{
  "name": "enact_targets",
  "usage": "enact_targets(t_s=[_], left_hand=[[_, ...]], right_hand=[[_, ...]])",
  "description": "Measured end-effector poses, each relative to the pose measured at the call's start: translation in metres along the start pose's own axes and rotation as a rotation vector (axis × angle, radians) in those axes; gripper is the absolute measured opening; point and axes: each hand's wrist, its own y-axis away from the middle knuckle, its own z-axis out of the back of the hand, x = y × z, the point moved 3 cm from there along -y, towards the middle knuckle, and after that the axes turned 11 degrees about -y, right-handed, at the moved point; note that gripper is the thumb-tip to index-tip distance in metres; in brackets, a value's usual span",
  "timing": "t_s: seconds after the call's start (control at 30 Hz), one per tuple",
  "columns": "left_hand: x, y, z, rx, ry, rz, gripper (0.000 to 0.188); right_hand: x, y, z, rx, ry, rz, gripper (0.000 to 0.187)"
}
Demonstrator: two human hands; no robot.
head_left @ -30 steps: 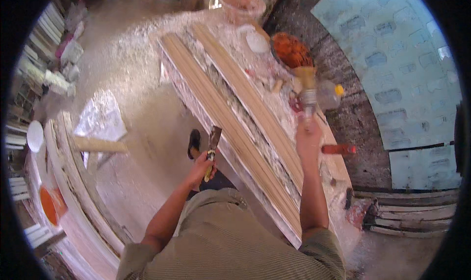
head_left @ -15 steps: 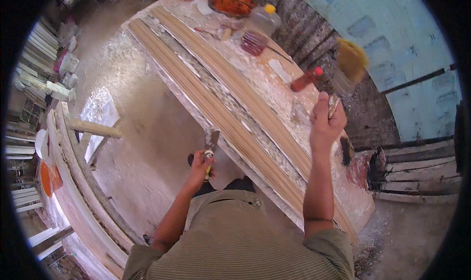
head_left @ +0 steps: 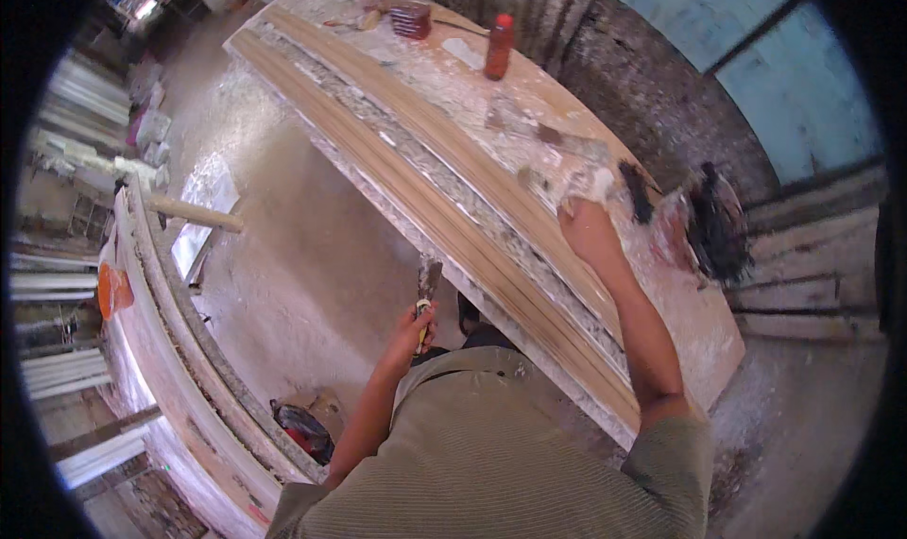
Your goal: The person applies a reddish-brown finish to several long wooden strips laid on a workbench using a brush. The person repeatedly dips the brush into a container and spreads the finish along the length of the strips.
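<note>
My left hand (head_left: 419, 327) is closed round the handle of a putty knife (head_left: 430, 282), its smeared blade pointing up beside the workbench edge. Over the bench my right hand (head_left: 584, 220) is closed and seen from the back. A whitish, smeared thing (head_left: 591, 186) shows at its fingers; I cannot make out what it is. Long grooved wooden strips (head_left: 397, 199) lie side by side along the bench. Just beyond the right hand, a wide-bladed scraper (head_left: 508, 116) rests on the dusty bench top.
A red bottle (head_left: 499, 50) stands on the bench (head_left: 710, 361), with a dark red tub (head_left: 411, 19) farther off. Dark bristly stuff (head_left: 718, 222) sits at the right edge. On the left are a curved white-smeared bench (head_left: 175, 350) and an orange container (head_left: 115, 290).
My right hand has come down and left toward the bench; the yellow-bristled brush raised at it before no longer shows clearly. The red bottle now stands upright in view. The view has shifted.
</note>
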Motion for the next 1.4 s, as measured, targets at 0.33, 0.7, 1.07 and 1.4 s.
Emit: enact_targets(t_s=[0.33, 0.7, 1.07, 1.4], left_hand=[[0.147, 0.053, -0.085, 0.004, -0.021, -0.016, 0.02], [0.236, 0.141, -0.2, 0.185, 0.016, 0.098, 0.023], [0.229, 0.152, -0.236, 0.224, -0.122, 0.053, 0.024], [0.192, 0.134, -0.234, 0.173, -0.094, 0.003, 0.026]], right_hand=[[-0.123, 0.221, 0.093, -0.096, 0.126, 0.016, 0.021], [-0.248, 0.456, 0.197, 0.055, 0.546, -0.422, 0.02], [-0.402, 0.598, 0.278, 0.021, 0.812, -0.609, 0.022], [-0.376, 0.547, 0.254, -0.068, 0.608, -0.665, 0.023]])
